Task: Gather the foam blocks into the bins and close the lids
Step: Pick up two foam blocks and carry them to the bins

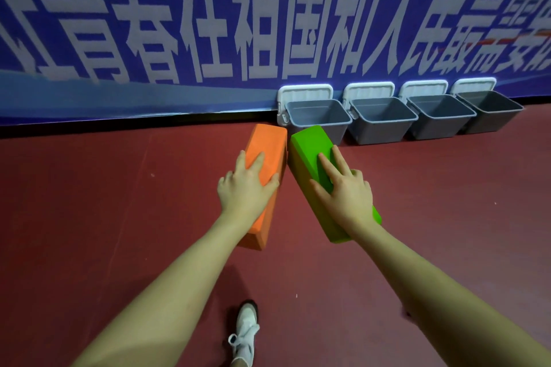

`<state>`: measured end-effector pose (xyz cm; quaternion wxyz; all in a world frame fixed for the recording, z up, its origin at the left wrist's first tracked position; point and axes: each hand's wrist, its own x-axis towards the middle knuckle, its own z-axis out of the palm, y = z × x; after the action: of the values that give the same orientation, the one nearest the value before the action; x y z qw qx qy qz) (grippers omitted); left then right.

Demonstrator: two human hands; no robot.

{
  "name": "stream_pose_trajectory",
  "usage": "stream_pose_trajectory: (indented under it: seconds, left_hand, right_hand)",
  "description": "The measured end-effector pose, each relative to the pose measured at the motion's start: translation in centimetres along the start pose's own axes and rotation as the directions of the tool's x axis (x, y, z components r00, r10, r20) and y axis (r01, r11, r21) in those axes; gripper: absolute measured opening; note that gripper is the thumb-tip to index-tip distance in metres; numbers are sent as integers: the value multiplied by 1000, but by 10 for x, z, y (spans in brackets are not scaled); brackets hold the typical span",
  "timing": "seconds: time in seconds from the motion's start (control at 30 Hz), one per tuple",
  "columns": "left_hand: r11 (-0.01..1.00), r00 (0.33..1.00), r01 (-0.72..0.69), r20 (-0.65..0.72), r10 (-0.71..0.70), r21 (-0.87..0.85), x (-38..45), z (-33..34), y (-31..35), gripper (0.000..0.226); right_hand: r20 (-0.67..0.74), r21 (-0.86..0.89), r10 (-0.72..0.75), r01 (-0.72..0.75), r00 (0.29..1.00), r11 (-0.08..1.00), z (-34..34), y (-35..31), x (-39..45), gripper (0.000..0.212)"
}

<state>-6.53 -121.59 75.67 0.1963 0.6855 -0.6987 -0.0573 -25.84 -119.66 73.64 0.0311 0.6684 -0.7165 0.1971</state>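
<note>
Carrying step: the left hand [243,185] grips an orange block [265,152], the right hand [346,188] a green block [310,149], both held near four open bins [319,119]; next, lower each into a bin

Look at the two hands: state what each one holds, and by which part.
The left hand grips the orange block round its middle; the right hand grips the green block round its middle.
</note>
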Motion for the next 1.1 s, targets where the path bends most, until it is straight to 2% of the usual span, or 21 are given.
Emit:
stream_pose_trajectory:
  seconds: [0.47, 0.73, 0.93, 1.1]
  left_hand:
    - [991, 990, -129, 61, 127, 22, 350, 70, 28, 59]
    - [988, 986, -151, 71, 149, 19, 527, 145, 90, 59]
    - [994, 991, -109, 82, 109, -6, 648, 194, 152, 59]
    - [997, 992, -78, 97, 79, -18, 732, 232, 178, 59]
  right_hand:
    - [-23, -57, 62, -63, 998, 996, 83, 28, 322, 57]
    - [-14, -42, 79, -80, 997, 996, 137, 107, 500, 58]
    - [23, -52, 58, -57, 998, 997, 159, 174, 636, 59]
    - [80, -38, 58, -55, 995, 998, 186, 213, 723, 59]
